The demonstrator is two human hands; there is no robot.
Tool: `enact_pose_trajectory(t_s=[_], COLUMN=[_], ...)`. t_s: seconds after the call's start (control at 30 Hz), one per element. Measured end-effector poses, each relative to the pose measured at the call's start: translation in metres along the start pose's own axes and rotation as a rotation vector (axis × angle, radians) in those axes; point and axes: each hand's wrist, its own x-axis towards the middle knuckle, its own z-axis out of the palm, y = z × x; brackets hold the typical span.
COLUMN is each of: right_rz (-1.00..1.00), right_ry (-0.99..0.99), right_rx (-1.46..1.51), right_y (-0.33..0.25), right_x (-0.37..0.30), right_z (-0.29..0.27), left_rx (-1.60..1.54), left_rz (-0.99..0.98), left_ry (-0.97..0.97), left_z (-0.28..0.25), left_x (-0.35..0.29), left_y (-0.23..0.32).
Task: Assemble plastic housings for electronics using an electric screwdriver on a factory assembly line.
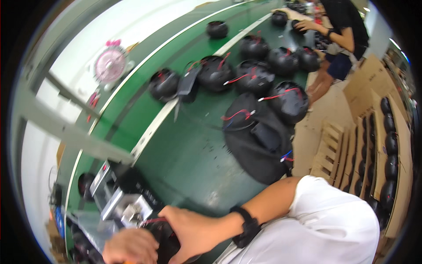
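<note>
At the lower edge my right hand [195, 231], a black watch [247, 226] on its wrist, curls around a black part [165, 241] with a red wire at its top. Most of that part is hidden by my hands. Close beside it, my left hand [132, 246] is closed and smeared by motion. A bit of orange shows under its fingers, but what it grips cannot be made out. Just beyond the hands stands an open white box [115, 207] with small metal pieces inside, next to a black box [137, 182].
Several black round shells [252, 77] with red wires stand across the green bench [189, 154]. A black cloth-like sheet [250, 154] lies at its right edge. Cartons with black parts [389, 149] stand at right. A co-worker [347, 31] works farther along. A pink fan [110, 65] stands at left.
</note>
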Motion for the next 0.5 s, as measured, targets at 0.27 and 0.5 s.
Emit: enact_pose_trajectory(t_s=[0.27, 0.5], right_rz=[-0.121, -0.413], right_ry=[0.153, -0.039], right_rx=[0.117, -0.196], right_y=[0.009, 0.014], right_x=[-0.001, -0.003], right_z=[-0.030, -0.033], left_rx=[0.111, 0.244], left_rz=[-0.151, -0.337], left_ry=[0.484, 0.696], left_z=[-0.040, -0.070], left_x=[0.030, 0.011], left_y=[0.033, -0.014])
